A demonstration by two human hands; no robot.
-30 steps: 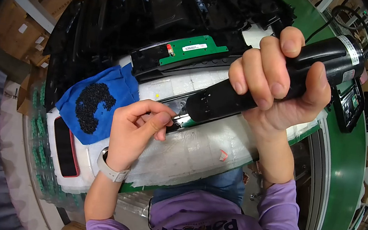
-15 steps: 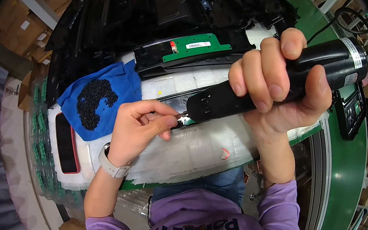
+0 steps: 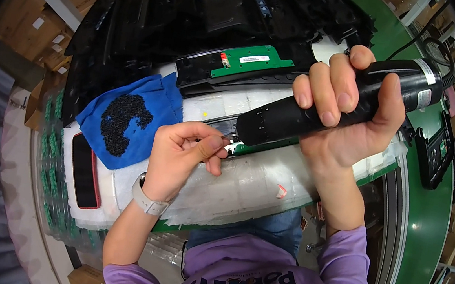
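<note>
My right hand (image 3: 350, 114) is wrapped round a corded black electric screwdriver (image 3: 275, 122), held slantwise with its tip toward the left. At that tip, my left hand (image 3: 181, 150) has thumb and forefinger pinched together beside the bit; whatever sits between them is too small to make out. Just beneath is a dark panel with a green circuit board (image 3: 243, 147), partly covered by the screwdriver and fingers. To the left of my left hand, a heap of small black screws (image 3: 115, 134) lies on a blue cloth (image 3: 166, 97).
Behind the cloth stand many black plastic housings (image 3: 215, 10). One black panel with a green board (image 3: 263, 58) lies in front of them. A red-edged phone (image 3: 85, 175) rests at the left on the white padded surface (image 3: 197, 201). Another black part (image 3: 430, 150) is at the right.
The view has shifted slightly, so the bench appears a little farther right. The screwdriver's rear end and my right hand have come lower and leftward. My left hand keeps its pinch at the bit.
</note>
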